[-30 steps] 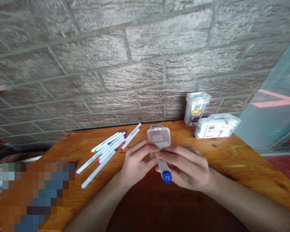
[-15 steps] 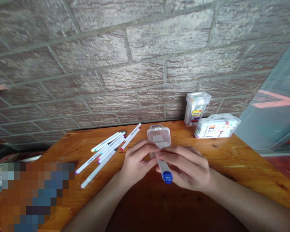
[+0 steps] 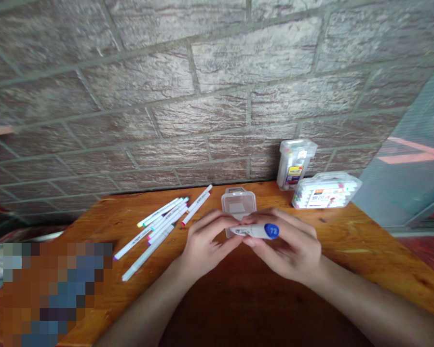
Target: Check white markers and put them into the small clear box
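Note:
A white marker point(image 3: 256, 231) with a blue end numbered 72 lies sideways between my hands, its blue end pointing right. My left hand point(image 3: 210, 238) pinches the marker's left end between thumb and fingers. From the other side, my right hand point(image 3: 289, 243) holds the barrel with thumb and fingertips. Just behind the fingers stands a clear plastic case point(image 3: 238, 200), its lower part hidden by my hands. Left of my left hand, several white markers point(image 3: 162, 219) with coloured ends lie in a loose pile on the wooden table point(image 3: 350, 250).
At the back right, a tall clear marker case point(image 3: 294, 164) stands against the brick wall point(image 3: 217, 111). Beside it is a wide clear case point(image 3: 325, 190) with a handle and markers inside. A pixelated patch point(image 3: 58, 294) covers the left front.
The marker has turned from pointing toward me to lying sideways, blue end to the right. My right hand has shifted its hold on it; the left stays nearly in place.

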`<state>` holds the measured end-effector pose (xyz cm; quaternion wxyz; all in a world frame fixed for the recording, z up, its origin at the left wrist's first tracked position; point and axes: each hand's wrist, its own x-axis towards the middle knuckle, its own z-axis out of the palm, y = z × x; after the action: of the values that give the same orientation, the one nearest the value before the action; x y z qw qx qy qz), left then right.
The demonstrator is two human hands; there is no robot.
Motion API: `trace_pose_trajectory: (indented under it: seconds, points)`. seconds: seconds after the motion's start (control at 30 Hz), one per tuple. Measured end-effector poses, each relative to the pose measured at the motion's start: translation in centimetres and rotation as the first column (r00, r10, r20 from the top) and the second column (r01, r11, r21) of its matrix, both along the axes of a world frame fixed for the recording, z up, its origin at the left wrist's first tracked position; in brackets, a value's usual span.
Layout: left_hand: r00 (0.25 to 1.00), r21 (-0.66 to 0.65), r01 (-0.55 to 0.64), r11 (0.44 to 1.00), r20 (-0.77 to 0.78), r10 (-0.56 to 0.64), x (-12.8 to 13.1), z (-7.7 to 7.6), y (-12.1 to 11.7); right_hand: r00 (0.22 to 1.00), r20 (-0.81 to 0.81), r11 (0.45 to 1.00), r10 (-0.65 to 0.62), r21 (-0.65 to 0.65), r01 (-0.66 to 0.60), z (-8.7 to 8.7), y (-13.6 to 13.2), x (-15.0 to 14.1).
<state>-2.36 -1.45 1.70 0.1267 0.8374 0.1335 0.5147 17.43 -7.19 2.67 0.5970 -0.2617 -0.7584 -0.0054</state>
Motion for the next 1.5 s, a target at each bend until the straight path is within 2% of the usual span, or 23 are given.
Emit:
trace_pose_trajectory:
  seconds: [0.13,0.27,0.33,0.43,0.6,0.8,1.0,1.5]
  points:
    - [1.000,-0.031,-0.027,0.999,-0.015,0.027,-0.1,0.1,-0.2,0.983,-0.175,0.986,-0.050,-0.167,0.021,-0.1,0.4,0.0]
    - [0.997,-0.041,-0.070,0.997,-0.025,0.069,-0.2,0.0,-0.3,0.920,-0.391,0.932,-0.017,-0.340,-0.127,0.1,0.8,-0.2]
    - [0.995,-0.054,-0.095,0.994,-0.043,0.093,-0.3,0.0,-0.2,0.873,-0.487,0.914,-0.025,-0.365,-0.177,0.4,1.0,-0.2]
    - [0.991,-0.111,-0.126,0.986,-0.063,0.120,-0.3,-0.2,0.0,0.829,-0.556,0.910,-0.059,-0.372,-0.185,0.7,1.4,-0.2]
    - [0.983,-0.222,-0.184,0.957,-0.036,0.181,-0.7,-0.8,0.3,0.829,-0.552,0.916,-0.090,-0.372,-0.149,0.6,1.8,0.1]
    - [0.977,-0.154,-0.197,0.968,0.050,0.206,-0.8,-0.7,0.5,0.839,-0.533,0.923,-0.112,-0.368,-0.111,0.5,2.1,0.2]
    - [0.971,-0.095,-0.197,0.976,0.118,0.207,-0.8,-0.5,0.8,0.872,-0.484,0.934,-0.080,-0.343,-0.104,-0.2,2.2,0.3]
    - [0.958,-0.226,-0.183,0.957,0.176,0.225,-0.7,-1.5,0.8,0.860,-0.510,0.923,-0.023,-0.342,-0.178,-0.8,2.0,0.6]
